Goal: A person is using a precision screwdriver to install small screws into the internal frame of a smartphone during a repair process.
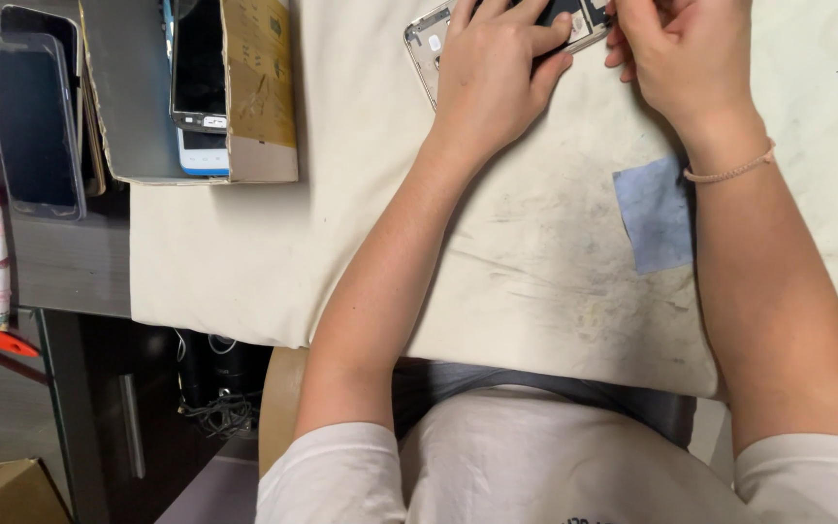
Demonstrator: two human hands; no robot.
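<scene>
Bright, even overhead light — soft shadows fall beside the forearms on the pale cloth [535, 243]. The lower left of the frame is dim; focus stays sharp, with slight stretching at the edges.

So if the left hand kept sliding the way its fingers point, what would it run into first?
Probably the right hand: the left hand lies on the opened phone, fingers aimed up and right toward it. The frame edge cuts off anything beyond.
</scene>
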